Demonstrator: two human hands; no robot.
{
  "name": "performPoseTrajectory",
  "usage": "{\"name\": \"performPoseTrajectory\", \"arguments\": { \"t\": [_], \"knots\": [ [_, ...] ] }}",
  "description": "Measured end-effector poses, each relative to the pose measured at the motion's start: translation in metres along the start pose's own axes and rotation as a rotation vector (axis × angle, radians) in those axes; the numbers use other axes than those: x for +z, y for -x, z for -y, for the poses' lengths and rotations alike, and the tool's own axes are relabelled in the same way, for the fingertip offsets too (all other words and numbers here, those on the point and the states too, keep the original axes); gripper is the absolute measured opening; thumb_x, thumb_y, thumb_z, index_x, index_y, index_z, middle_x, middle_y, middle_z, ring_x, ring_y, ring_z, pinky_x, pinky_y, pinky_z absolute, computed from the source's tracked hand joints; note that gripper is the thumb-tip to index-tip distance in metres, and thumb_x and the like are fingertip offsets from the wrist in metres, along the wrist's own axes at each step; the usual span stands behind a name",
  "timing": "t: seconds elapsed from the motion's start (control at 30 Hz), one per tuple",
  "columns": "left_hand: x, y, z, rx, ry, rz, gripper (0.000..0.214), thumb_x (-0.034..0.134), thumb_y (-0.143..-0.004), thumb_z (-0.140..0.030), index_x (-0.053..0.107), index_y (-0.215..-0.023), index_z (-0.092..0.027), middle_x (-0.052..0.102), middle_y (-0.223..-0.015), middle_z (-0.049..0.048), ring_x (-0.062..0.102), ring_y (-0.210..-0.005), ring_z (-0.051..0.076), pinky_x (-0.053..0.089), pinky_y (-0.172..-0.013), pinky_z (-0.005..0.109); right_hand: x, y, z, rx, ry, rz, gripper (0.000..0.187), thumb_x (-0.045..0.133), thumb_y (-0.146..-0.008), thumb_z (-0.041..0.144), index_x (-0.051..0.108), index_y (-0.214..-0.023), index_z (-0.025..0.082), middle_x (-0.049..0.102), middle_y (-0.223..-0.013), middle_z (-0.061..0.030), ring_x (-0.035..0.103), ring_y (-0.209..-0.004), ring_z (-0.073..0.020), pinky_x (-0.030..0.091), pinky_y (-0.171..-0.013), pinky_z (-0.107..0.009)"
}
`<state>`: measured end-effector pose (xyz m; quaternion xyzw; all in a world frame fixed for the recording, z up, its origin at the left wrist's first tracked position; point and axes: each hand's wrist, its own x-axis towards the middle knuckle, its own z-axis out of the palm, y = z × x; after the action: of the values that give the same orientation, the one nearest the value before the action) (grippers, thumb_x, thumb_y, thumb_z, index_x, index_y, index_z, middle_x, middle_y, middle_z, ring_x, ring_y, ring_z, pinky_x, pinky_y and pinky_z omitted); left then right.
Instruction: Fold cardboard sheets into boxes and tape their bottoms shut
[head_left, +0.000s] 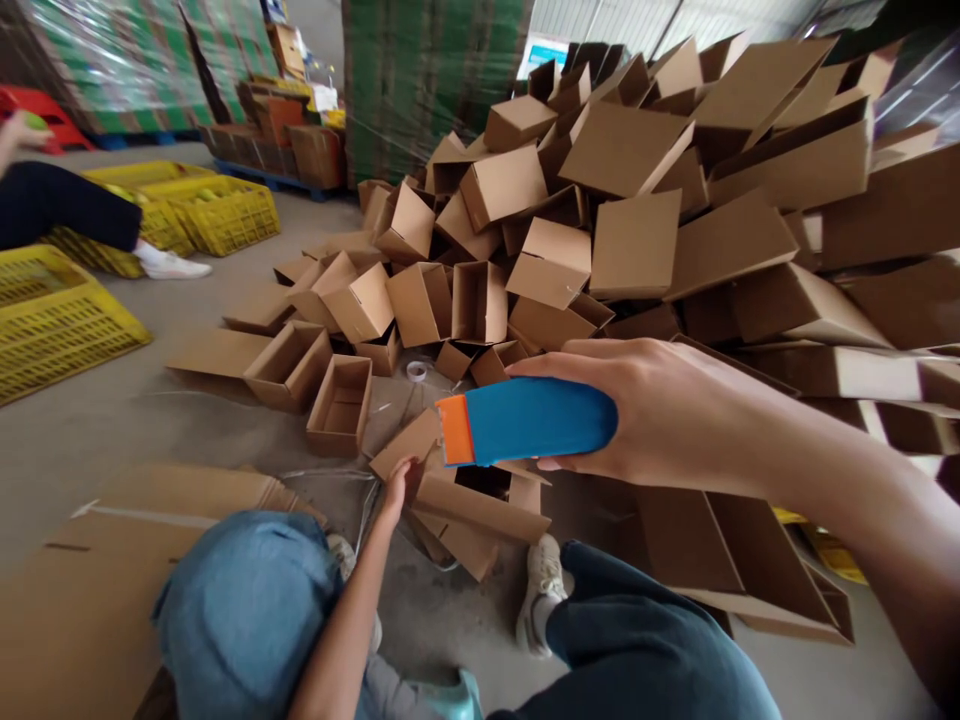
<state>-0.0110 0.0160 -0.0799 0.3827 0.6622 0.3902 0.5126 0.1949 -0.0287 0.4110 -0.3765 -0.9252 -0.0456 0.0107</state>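
Observation:
My right hand (660, 410) is closed round a blue tool with an orange end (525, 420), held level and close to the camera. My left hand (396, 490) reaches down between my knees and touches a flap of an open cardboard box (472, 510) on the floor. The fingers of that hand are bent against the flap; whether they grip it I cannot tell. My knees in blue jeans (247, 600) frame the box, and a white shoe (541, 590) stands beside it.
A big heap of folded cardboard boxes (637, 220) fills the middle and right. Flat cardboard sheets (97, 570) lie at the left front. A roll of tape (417, 370) lies on the floor. Yellow crates (52, 320) and another person's leg (67, 205) are at left. Wrapped pallets (427, 80) stand behind.

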Motion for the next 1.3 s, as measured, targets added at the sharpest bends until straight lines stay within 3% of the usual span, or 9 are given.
{"name": "performPoseTrajectory", "arguments": {
  "t": [0.1,0.17,0.27,0.4,0.57,0.8,1.0,1.3],
  "knots": [
    [0.004,0.015,-0.001,0.048,0.293,0.161,0.067,0.029,-0.09,-0.055,0.05,-0.137,-0.012,0.056,-0.136,0.0117,0.052,-0.126,0.022,0.042,-0.105,0.035,-0.001,-0.004,0.003,-0.021,-0.017,-0.018,0.054,0.07,-0.075,0.042,0.054,-0.126,0.037,0.069,-0.108,-0.0004,0.067,-0.081,-0.0206,0.046,-0.062,-0.031],
    [0.003,0.023,-0.004,0.095,0.326,0.256,0.075,0.025,-0.088,-0.063,0.046,-0.141,-0.013,0.05,-0.142,0.0085,0.045,-0.133,0.022,0.038,-0.109,0.034,-0.001,-0.007,0.006,-0.036,-0.039,-0.031,0.053,0.069,-0.076,0.045,0.055,-0.125,0.035,0.069,-0.107,-0.0008,0.067,-0.081,-0.0207,0.046,-0.064,-0.031],
    [-0.003,0.031,-0.011,0.145,0.165,0.315,0.089,0.045,-0.076,-0.074,0.039,-0.145,-0.018,0.037,-0.151,0.0058,0.03,-0.141,0.027,0.03,-0.115,0.037,-0.002,-0.012,0.012,-0.043,-0.075,-0.028,0.051,0.068,-0.076,0.045,0.055,-0.125,0.034,0.069,-0.106,-0.0012,0.066,-0.085,-0.022,0.046,-0.067,-0.032],
    [-0.006,0.038,-0.017,0.173,0.035,0.365,0.121,0.077,-0.053,-0.064,0.025,-0.15,-0.014,0.025,-0.156,0.0135,0.021,-0.144,0.034,0.023,-0.117,0.043,-0.003,-0.016,0.018,-0.056,-0.098,-0.023,0.051,0.07,-0.075,0.039,0.055,-0.124,0.032,0.068,-0.108,-0.0022,0.066,-0.089,-0.0236,0.046,-0.071,-0.033],
    [0.0,0.042,-0.022,0.123,0.043,0.302,0.103,0.07,-0.065,-0.063,0.029,-0.148,-0.016,0.032,-0.153,0.0142,0.025,-0.143,0.032,0.024,-0.116,0.041,-0.001,-0.017,0.025,-0.071,-0.111,-0.045,0.051,0.069,-0.076,0.036,0.054,-0.125,0.03,0.068,-0.107,-0.0031,0.066,-0.089,-0.024,0.045,-0.07,-0.032],
    [0.005,0.037,-0.018,0.204,0.054,0.28,0.095,0.069,-0.07,-0.059,0.03,-0.148,-0.021,0.034,-0.153,0.011,0.026,-0.143,0.029,0.024,-0.115,0.04,0.004,-0.018,0.025,-0.117,-0.124,-0.091,0.055,0.072,-0.072,0.039,0.056,-0.124,0.03,0.069,-0.111,-0.004,0.066,-0.093,-0.0246,0.047,-0.071,-0.032],
    [0.009,0.029,-0.013,0.136,0.059,0.167,0.09,0.075,-0.066,-0.054,0.04,-0.141,-0.018,0.043,-0.147,0.0143,0.033,-0.14,0.031,0.026,-0.114,0.041,0.007,-0.023,0.024,-0.116,-0.123,-0.142,0.06,0.076,-0.067,0.039,0.058,-0.124,0.033,0.07,-0.102,-0.0017,0.065,-0.089,-0.0216,0.045,-0.068,-0.028],
    [0.007,0.014,-0.027,0.338,0.009,0.164,0.083,0.078,-0.062,-0.039,0.044,-0.135,-0.019,0.047,-0.143,0.0121,0.037,-0.137,0.029,0.026,-0.114,0.04,0.008,-0.027,0.028,-0.13,-0.124,-0.131,0.059,0.075,-0.067,0.037,0.057,-0.124,0.034,0.07,-0.099,-0.0008,0.065,-0.083,-0.0199,0.043,-0.065,-0.026]
  ]
}}
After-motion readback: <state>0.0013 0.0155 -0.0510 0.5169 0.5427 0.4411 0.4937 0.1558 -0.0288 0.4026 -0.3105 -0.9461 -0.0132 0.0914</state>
